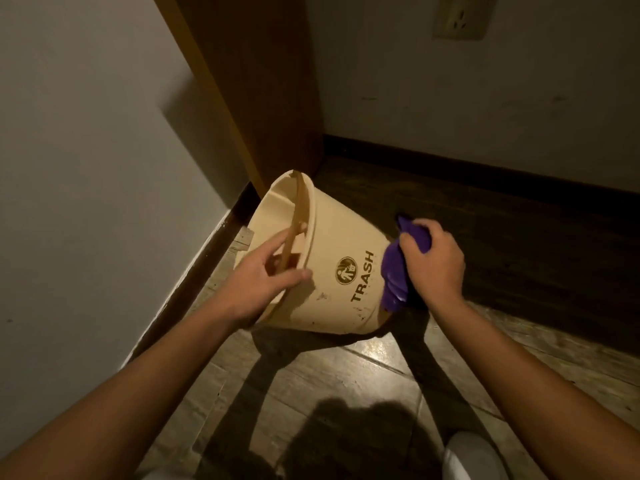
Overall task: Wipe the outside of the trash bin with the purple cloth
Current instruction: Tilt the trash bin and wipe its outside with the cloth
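A cream trash bin (332,244) marked "TRASH" lies tipped on its side above the floor, its open mouth turned left toward the wall. My left hand (266,282) grips its rim, fingers inside the mouth and thumb on the outer wall. My right hand (434,261) is closed around a bunched purple cloth (393,277), which presses against the bin's base end on the right. Part of the cloth is hidden under my fingers.
A grey wall (86,168) runs along the left with a dark baseboard. A wooden panel (256,91) stands in the corner behind the bin. A white wall with an outlet (462,15) lies ahead. A white shoe (467,457) shows at the bottom right on the wood floor.
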Demonstrator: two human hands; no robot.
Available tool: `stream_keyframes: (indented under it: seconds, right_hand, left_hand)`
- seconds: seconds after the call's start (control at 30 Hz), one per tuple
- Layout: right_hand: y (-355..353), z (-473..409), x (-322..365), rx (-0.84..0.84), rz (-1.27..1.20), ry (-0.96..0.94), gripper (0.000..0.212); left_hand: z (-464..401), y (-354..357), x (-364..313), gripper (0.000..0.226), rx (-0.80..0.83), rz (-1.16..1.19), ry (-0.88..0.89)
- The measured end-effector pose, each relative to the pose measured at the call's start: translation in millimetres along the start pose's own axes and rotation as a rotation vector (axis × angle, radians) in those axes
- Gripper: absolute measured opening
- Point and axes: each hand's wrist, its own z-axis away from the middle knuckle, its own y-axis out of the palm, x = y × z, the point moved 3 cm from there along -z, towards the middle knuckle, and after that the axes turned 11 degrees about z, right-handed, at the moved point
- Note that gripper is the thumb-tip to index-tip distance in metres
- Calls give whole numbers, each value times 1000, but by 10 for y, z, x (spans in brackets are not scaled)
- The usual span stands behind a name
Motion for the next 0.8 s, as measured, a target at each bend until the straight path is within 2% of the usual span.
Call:
stream_keyframes:
  seconds: [0.03, 0.1, 0.2, 0.37, 0.5, 0.6, 0.7, 0.8]
  right_hand:
    - [-90, -39, 162, -6, -63, -32, 42]
    - [-236, -80, 484, -7, -167, -101, 42]
    - [-238, 2, 873, 8, -190, -174, 47]
    - [96, 368, 1328, -27, -150, -331, 62]
    - [408, 585, 1282, -93, 25, -474, 59]
    - [572, 525, 875, -77, 125, -353, 53]
    - [666, 270, 379, 9, 29, -104, 46]
    - [703, 111, -92, 107, 41, 68, 43]
  left_hand:
    - [36, 8, 47, 68, 109, -22, -41]
    - [95, 10, 138, 65, 206, -128, -59]
    - [93, 22, 161, 35, 115, -257, 22]
    - [55, 122, 122, 33, 41, -196, 59]
    - [55, 106, 118, 27, -38, -203, 82]
    - [90, 53, 123, 32, -58, -207, 22]
    - [108, -33, 152, 35, -79, -233, -10]
    - [105, -1, 163, 46, -21, -266, -16]
